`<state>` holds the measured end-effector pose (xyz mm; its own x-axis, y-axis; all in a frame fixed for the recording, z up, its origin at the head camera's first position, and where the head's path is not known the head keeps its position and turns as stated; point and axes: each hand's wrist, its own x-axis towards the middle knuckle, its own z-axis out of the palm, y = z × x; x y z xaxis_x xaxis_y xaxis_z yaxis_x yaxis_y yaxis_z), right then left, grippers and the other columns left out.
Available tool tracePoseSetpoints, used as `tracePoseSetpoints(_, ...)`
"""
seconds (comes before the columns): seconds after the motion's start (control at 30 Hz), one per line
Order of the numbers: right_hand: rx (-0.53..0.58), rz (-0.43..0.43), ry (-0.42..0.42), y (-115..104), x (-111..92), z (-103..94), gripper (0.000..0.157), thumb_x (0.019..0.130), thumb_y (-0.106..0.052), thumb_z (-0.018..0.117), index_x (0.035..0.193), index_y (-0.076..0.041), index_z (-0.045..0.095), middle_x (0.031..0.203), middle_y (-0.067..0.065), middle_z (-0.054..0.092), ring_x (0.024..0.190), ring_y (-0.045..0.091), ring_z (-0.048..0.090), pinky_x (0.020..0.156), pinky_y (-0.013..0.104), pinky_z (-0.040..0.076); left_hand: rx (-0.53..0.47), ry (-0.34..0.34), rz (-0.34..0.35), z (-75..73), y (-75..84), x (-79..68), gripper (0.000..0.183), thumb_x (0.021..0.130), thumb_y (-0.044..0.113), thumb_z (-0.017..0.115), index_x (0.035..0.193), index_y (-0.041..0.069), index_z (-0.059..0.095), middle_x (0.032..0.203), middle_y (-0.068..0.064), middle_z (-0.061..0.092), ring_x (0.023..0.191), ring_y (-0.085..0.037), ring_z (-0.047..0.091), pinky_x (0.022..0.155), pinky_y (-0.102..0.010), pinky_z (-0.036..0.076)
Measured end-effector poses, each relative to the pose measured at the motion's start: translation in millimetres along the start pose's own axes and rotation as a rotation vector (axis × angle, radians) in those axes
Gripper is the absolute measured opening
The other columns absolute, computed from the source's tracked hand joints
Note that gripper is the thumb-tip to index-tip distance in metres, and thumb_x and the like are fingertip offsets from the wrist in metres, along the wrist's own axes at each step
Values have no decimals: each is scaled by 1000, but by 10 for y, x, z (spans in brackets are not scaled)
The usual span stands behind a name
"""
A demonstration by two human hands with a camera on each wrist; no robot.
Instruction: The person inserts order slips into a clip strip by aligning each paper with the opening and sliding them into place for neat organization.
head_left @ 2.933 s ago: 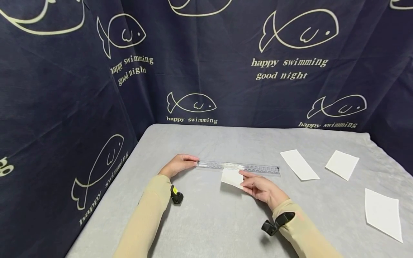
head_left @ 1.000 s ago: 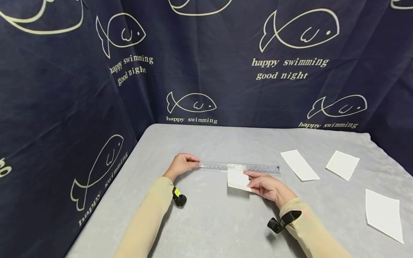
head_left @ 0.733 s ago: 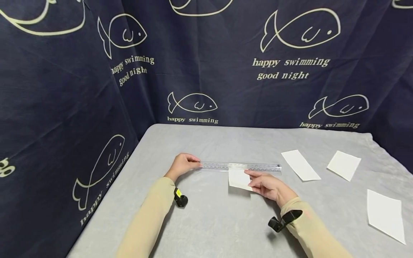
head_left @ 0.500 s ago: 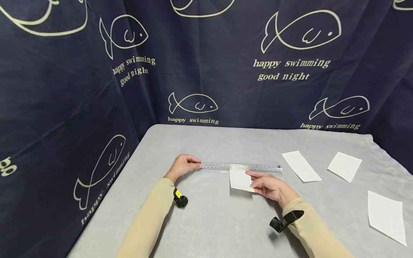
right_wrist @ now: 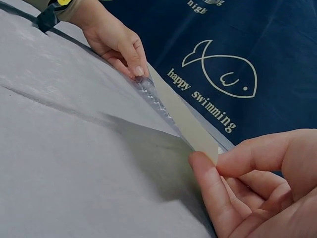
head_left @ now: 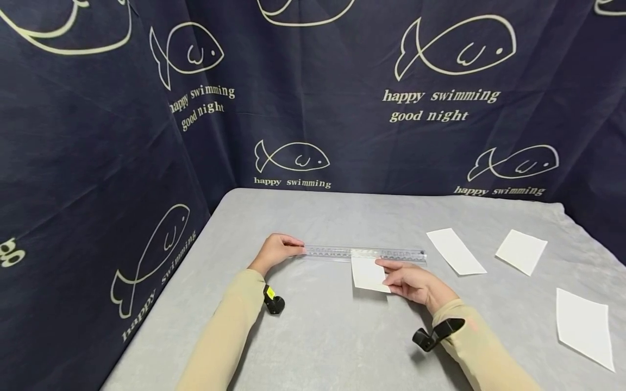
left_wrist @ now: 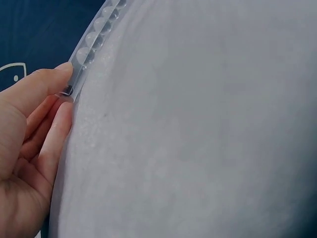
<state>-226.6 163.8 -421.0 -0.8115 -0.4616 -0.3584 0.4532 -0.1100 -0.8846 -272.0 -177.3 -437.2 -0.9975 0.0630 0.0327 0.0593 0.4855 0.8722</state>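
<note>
My left hand (head_left: 276,251) pinches the left end of a long clear plastic strip (head_left: 330,251), ruler-like in outline. In the left wrist view the strip (left_wrist: 94,42) shows a row of clear round bumps and a small dark piece by the fingertips. My right hand (head_left: 415,285) pinches a small white paper card (head_left: 368,273) at its right edge. The card's far edge overlaps the strip right of its middle. Its near edge is raised, casting a shadow on the table. In the right wrist view the card (right_wrist: 185,116) slants along the strip, between thumb and fingers.
To the right on the grey cloth-covered table (head_left: 318,336) lie three more white papers: a long one (head_left: 456,251), a smaller one (head_left: 521,252) and a larger one (head_left: 584,328). A dark blue fish-print curtain (head_left: 352,130) stands behind and at the left.
The right hand has moved rightward with the white card, which slides along the strip. The left hand shifted slightly right earlier, then stayed at the strip's left end.
</note>
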Motion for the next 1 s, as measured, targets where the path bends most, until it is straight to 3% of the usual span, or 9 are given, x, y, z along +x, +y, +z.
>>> tracePoseSetpoints(0.63, 36, -7, -62, -5, -15, -56, 65, 78, 17, 55, 139, 4, 38, 100, 1, 65, 88, 13, 64, 78, 27, 51, -17, -41, 6, -40, -73, 13, 18, 77, 17, 77, 94, 13, 76, 94, 1, 69, 84, -10, 62, 75, -27, 50)
tracePoseSetpoints(0.87, 27, -47, -197, 51, 43, -191, 68, 72, 8, 68, 136, -1, 45, 105, -1, 62, 92, 13, 63, 80, 27, 51, -16, -34, 18, -34, -44, 12, 18, 76, 17, 78, 93, 11, 76, 92, 0, 70, 83, -11, 62, 74, -27, 50)
tracePoseSetpoints(1.0, 14, -34, -163, 42, 32, -190, 69, 73, 10, 65, 138, 0, 43, 107, -1, 61, 92, 14, 63, 80, 28, 50, -15, -22, 21, -14, -36, 20, 18, 76, 17, 78, 92, 10, 76, 90, 0, 70, 83, -11, 62, 73, -27, 49)
